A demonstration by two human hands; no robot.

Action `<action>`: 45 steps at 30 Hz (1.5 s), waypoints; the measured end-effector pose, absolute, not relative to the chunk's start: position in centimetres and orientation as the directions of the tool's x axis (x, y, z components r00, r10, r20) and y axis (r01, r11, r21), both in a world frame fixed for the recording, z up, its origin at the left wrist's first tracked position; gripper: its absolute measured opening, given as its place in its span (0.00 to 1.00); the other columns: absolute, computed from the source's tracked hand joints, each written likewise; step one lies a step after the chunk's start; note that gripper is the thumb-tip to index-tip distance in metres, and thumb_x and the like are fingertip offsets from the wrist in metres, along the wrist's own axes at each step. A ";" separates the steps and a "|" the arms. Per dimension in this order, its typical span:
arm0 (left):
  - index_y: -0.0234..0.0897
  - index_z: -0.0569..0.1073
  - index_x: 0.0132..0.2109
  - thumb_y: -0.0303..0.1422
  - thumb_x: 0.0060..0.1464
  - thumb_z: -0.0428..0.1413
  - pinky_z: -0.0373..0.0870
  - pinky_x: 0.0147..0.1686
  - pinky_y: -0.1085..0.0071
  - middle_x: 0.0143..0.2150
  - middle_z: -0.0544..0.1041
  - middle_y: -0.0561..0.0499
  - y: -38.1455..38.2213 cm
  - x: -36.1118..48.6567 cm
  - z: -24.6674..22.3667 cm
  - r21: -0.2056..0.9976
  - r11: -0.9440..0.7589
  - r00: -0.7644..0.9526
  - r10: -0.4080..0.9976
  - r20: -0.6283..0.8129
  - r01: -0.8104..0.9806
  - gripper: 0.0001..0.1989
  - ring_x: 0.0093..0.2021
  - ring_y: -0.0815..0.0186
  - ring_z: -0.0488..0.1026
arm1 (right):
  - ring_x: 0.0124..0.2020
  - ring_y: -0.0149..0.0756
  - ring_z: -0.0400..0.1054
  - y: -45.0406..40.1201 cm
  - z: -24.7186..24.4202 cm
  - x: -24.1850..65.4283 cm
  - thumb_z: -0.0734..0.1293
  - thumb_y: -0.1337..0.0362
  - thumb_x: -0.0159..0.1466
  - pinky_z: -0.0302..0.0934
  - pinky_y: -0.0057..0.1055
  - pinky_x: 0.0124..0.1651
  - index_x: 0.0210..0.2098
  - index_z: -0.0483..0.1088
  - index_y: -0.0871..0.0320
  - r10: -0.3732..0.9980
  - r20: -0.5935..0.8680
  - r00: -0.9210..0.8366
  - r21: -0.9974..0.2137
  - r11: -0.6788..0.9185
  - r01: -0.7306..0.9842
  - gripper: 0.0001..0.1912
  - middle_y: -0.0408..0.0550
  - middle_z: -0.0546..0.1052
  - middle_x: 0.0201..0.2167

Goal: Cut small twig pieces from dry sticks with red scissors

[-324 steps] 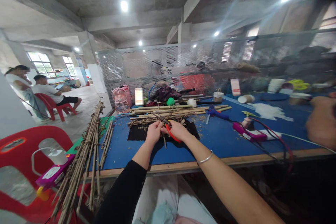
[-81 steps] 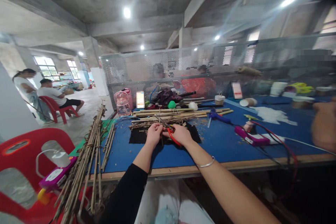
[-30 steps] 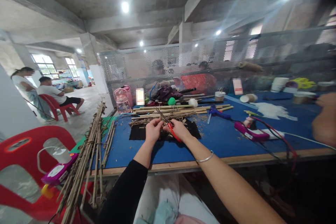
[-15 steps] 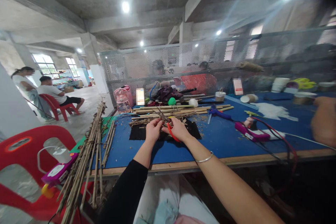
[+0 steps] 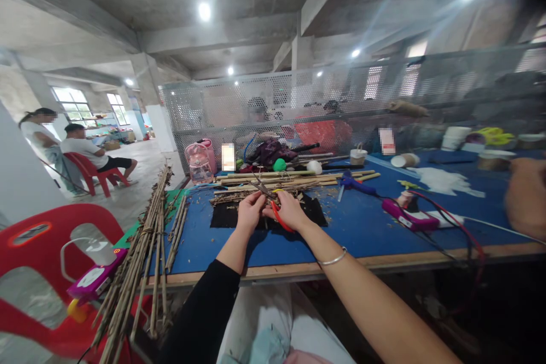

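My right hand (image 5: 289, 210) is closed around scissors (image 5: 279, 217) with red-orange handles, their blades pointing up and to the left. Close beside it, my left hand (image 5: 249, 211) has its fingers pinched together near the blades; what they hold is too small to make out. Both hands are over a black cloth (image 5: 315, 211) on the blue tabletop. Dry twigs (image 5: 226, 198) with leafy scraps lie along the cloth's far side. Behind them, several pale sticks (image 5: 298, 181) are laid crosswise.
A bundle of long dry stalks (image 5: 147, 239) leans over the table's left edge by a red chair (image 5: 63, 222). A blue glue gun (image 5: 358, 183) and a purple power strip (image 5: 409, 215) with cables lie right. A metal mesh partition (image 5: 239, 102) stands behind.
Both hands stay almost in place, with only slight finger movement around the scissors. Nothing else has visibly shifted.
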State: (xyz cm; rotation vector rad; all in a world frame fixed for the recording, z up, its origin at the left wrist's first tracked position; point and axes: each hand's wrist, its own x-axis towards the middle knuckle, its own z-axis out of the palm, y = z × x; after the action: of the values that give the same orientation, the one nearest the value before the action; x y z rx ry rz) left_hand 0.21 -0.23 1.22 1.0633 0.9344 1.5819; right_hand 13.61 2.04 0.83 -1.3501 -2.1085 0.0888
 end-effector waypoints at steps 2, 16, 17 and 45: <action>0.30 0.73 0.45 0.41 0.36 0.63 0.63 0.19 0.77 0.30 0.77 0.47 -0.3 0.3 1.3 0.920 -0.217 -0.115 0.975 0.190 -0.325 0.28 0.22 0.71 0.70 | 0.44 0.42 0.62 2.1 0.8 13.6 0.65 0.47 0.53 0.53 0.34 0.42 0.43 0.61 0.58 0.839 0.469 -0.277 -0.377 0.474 0.796 0.26 0.52 0.68 0.41; 0.29 0.75 0.38 0.39 0.38 0.62 0.61 0.17 0.77 0.22 0.73 0.52 -0.2 0.3 0.9 0.948 -0.236 -0.143 0.968 0.208 -0.214 0.20 0.18 0.74 0.64 | 0.42 0.42 0.63 1.5 1.5 14.1 0.66 0.45 0.51 0.53 0.33 0.40 0.40 0.62 0.58 0.816 0.504 -0.282 -0.303 0.473 0.828 0.26 0.52 0.69 0.39; 0.28 0.76 0.36 0.39 0.39 0.61 0.60 0.16 0.78 0.20 0.72 0.53 -0.3 0.3 0.9 0.953 -0.245 -0.141 0.965 0.222 -0.180 0.18 0.16 0.75 0.62 | 0.42 0.42 0.63 1.5 1.6 14.2 0.66 0.45 0.50 0.53 0.33 0.40 0.39 0.62 0.58 0.814 0.509 -0.280 -0.297 0.471 0.831 0.27 0.52 0.69 0.38; 0.31 0.74 0.42 0.38 0.47 0.56 0.61 0.17 0.79 0.26 0.73 0.51 0.3 0.0 0.3 0.975 -0.194 -0.166 0.971 0.175 -0.107 0.16 0.18 0.76 0.61 | 0.34 0.40 0.70 0.8 1.8 14.2 0.59 0.38 0.53 0.54 0.28 0.33 0.33 0.68 0.55 0.939 0.302 -0.164 -0.326 0.263 0.908 0.26 0.51 0.76 0.32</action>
State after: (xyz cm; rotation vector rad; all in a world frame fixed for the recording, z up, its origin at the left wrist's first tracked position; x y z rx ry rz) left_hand -0.03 0.34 0.29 1.1722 1.1352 1.5185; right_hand 14.22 0.82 1.83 -1.6715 -2.1014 0.0946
